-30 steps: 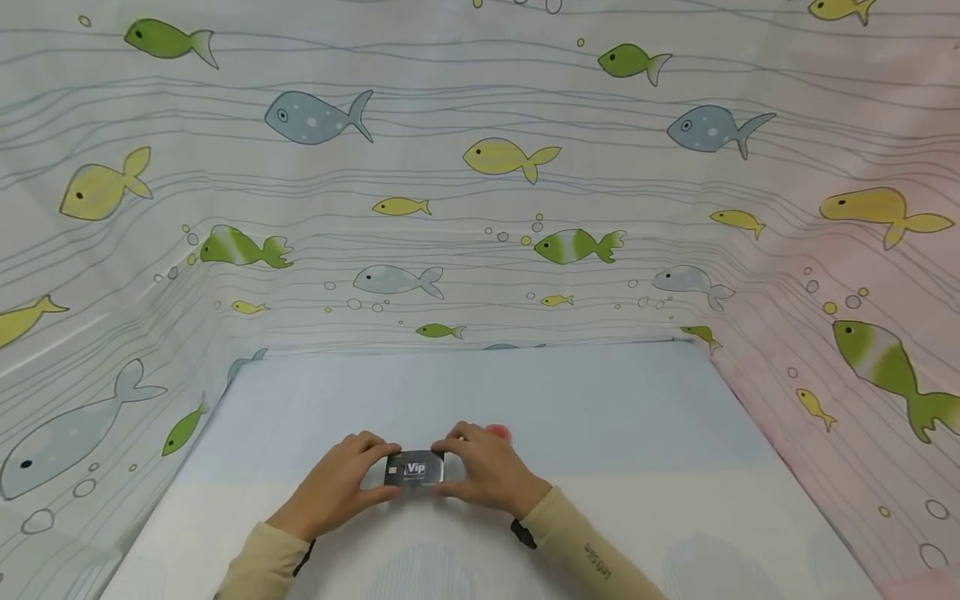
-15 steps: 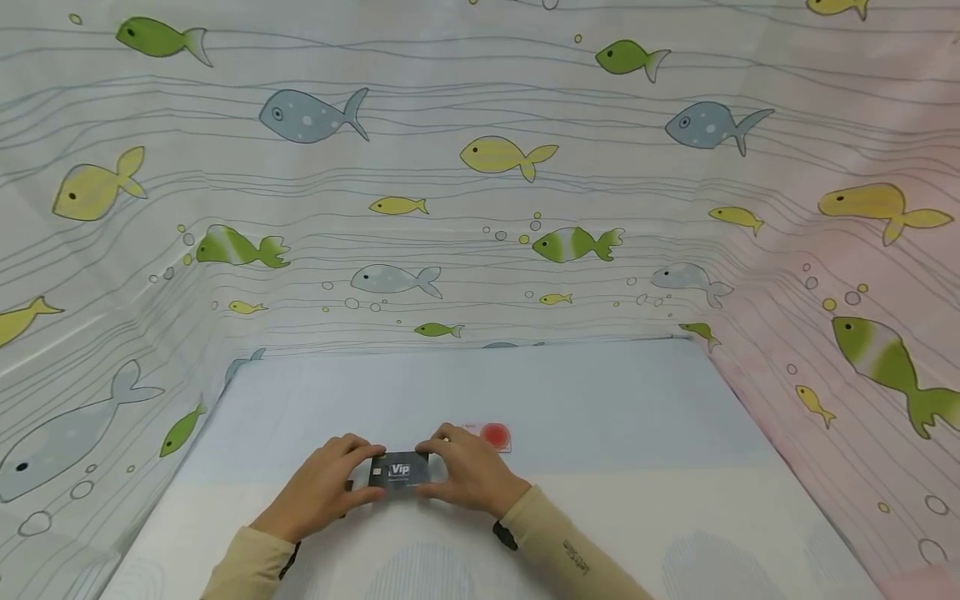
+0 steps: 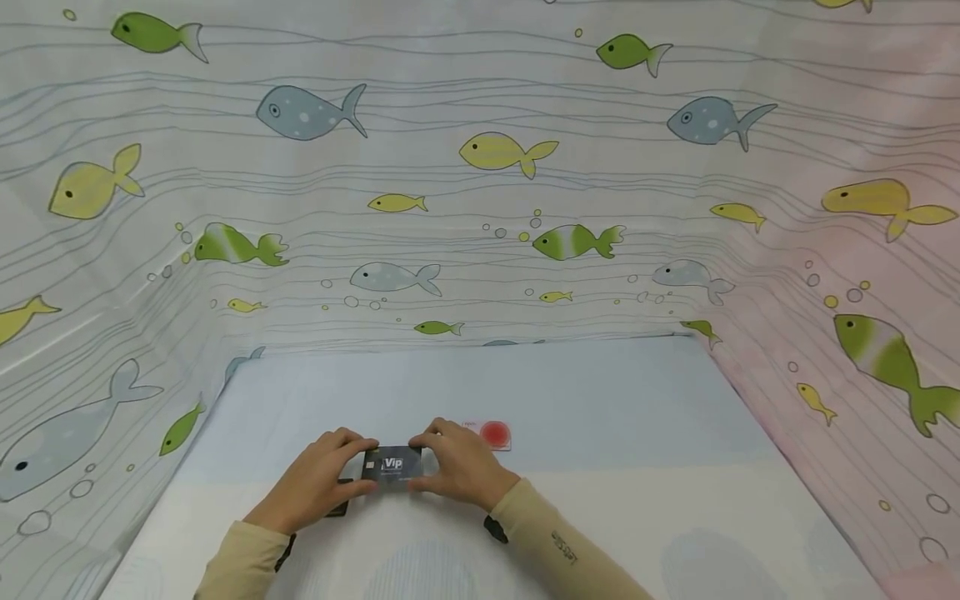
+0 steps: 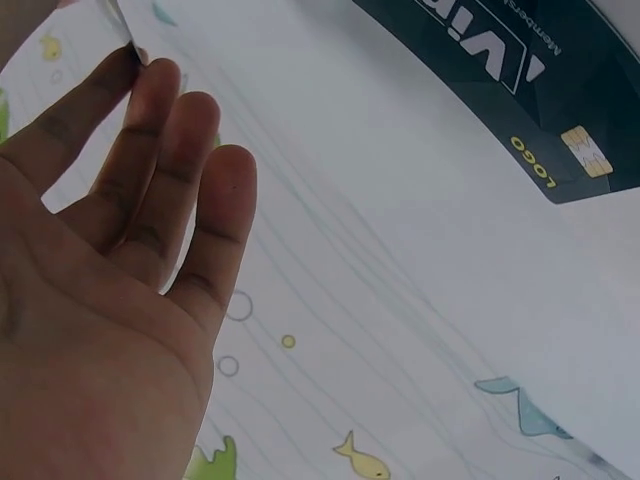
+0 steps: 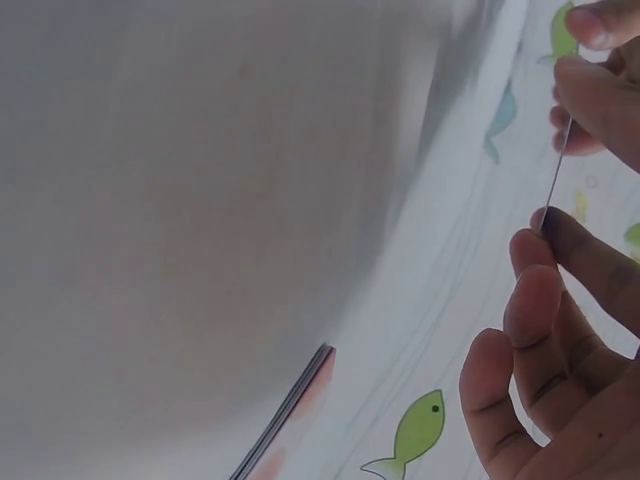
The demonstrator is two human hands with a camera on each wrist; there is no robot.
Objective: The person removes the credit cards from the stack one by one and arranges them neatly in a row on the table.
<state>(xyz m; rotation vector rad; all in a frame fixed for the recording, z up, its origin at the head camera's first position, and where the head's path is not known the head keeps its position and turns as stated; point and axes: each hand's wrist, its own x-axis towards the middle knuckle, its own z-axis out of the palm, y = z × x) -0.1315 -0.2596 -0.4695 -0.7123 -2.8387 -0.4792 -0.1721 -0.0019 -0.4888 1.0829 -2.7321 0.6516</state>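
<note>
One thin, rectangular dark-grey "Vip" card was pinched at opposite ends by the left hand and right hand, apparently above the pale tabletop. Two more lay there: one black "Vip" card, one white card with a red disc.

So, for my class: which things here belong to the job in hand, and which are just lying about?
Belongs to the job:
Dark grey rectangular card lettered Vip
The left hand and right hand, whose fingers hold it

Apparently just lying about:
Second dark rectangular card with a chip, by the left hand
Pale rectangular card with a red circle, beyond the right hand
</note>
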